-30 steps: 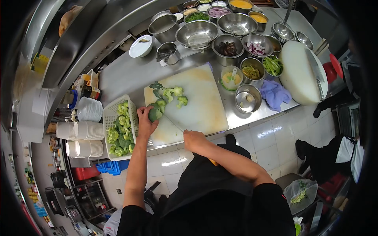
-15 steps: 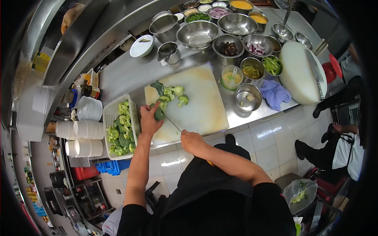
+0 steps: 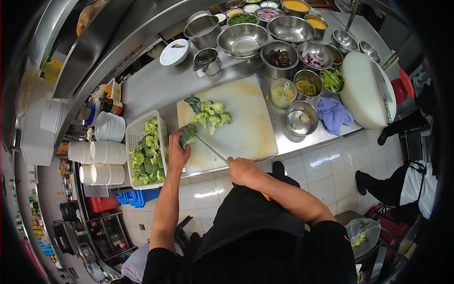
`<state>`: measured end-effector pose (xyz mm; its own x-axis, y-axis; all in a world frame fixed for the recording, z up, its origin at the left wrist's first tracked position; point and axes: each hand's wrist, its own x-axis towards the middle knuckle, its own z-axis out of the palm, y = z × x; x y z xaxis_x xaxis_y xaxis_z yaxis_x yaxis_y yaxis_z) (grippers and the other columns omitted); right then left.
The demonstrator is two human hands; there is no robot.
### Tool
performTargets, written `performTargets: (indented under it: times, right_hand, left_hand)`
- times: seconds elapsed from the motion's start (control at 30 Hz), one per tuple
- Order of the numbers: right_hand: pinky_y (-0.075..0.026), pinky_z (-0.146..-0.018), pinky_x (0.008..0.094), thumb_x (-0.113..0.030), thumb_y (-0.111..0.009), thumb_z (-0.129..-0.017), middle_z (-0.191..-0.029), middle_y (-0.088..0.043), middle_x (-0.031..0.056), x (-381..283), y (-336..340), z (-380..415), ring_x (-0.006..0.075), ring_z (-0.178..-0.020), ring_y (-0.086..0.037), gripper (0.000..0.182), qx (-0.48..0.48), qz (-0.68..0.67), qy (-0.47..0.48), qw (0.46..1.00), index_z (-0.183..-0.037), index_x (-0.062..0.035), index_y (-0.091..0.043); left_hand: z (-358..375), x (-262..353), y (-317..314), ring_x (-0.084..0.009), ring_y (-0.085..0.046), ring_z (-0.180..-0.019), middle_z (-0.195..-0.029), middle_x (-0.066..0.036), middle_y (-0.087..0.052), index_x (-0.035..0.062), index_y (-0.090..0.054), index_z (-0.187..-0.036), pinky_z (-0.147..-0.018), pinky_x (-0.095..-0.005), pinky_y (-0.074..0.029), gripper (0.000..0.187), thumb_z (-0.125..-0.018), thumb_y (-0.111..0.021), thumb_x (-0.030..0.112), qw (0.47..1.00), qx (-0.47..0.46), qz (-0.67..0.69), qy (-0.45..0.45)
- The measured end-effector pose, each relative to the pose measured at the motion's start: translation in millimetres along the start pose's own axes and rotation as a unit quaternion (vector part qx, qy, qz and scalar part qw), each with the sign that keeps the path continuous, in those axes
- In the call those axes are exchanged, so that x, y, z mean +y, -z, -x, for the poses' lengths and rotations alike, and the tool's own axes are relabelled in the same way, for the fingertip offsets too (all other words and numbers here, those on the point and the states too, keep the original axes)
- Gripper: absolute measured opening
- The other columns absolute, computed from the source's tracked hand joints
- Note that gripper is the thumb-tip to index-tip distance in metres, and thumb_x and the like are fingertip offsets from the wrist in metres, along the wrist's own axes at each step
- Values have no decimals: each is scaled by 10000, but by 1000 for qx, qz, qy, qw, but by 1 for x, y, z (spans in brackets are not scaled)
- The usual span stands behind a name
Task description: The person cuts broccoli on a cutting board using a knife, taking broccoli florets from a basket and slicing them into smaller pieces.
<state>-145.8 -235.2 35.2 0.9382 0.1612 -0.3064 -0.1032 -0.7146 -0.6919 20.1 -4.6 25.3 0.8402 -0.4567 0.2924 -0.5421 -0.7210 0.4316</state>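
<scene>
My left hand (image 3: 178, 150) grips a dark green broccoli head (image 3: 188, 135) at the left edge of the white cutting board (image 3: 246, 123). In my right hand (image 3: 242, 170) is a knife (image 3: 212, 149), its blade slanting up and left so that the tip meets the broccoli. Several cut florets (image 3: 212, 113) and a dark leaf lie on the upper left of the board. Left of the board stands a white plastic basket (image 3: 164, 137) holding many broccoli pieces (image 3: 150, 158).
Stacked white bowls (image 3: 108, 154) stand left of the basket. Behind the board are metal bowls (image 3: 242, 40) of ingredients and a white bowl (image 3: 174, 53). A purple cloth (image 3: 334, 114) and a round white block with a cleaver (image 3: 362, 90) lie rightward. Another person (image 3: 416, 189) is at right.
The broccoli head in my left hand has moved down and slightly left, apart from the florets. My right hand has shifted a little right with the knife. The whole view has shifted slightly.
</scene>
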Motion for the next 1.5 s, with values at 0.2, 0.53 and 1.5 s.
performTargets:
  times: [0.2, 0.53, 1.5]
  right_hand:
    - [-557, -761, 486, -47, -494, -859, -903, -697, 279, -8, 0, 0, 411, -856, -702, 198, 2, 9, 11, 1000, -984, 72, -591]
    - [-556, -782, 489, -40, -497, -848, -922, -688, 301, -7, -14, -4, 425, -883, -697, 198, 8, -3, -2, 1000, -981, 87, -570]
    - [-567, -736, 488, -53, -521, -850, -875, -696, 279, -6, 1, 7, 410, -834, -708, 184, 41, 50, 8, 998, -970, 69, -590]
  left_hand:
    - [-5, -10, -1, -434, -498, -1157, -1239, -213, -496, 63, -529, -1242, -978, -457, -460, 561, -710, -665, -50, 1000, -8, 17, -10]
    - [-9, -15, 3, -427, -493, -1145, -1218, -232, -503, 127, -545, -1319, -956, -441, -479, 646, -702, -716, 49, 997, -56, 10, 61]
    - [7, -7, -10, -430, -523, -1183, -1316, -264, -501, -24, -407, -1453, -991, -428, -464, 710, -811, -698, 57, 1000, 11, -14, 16]
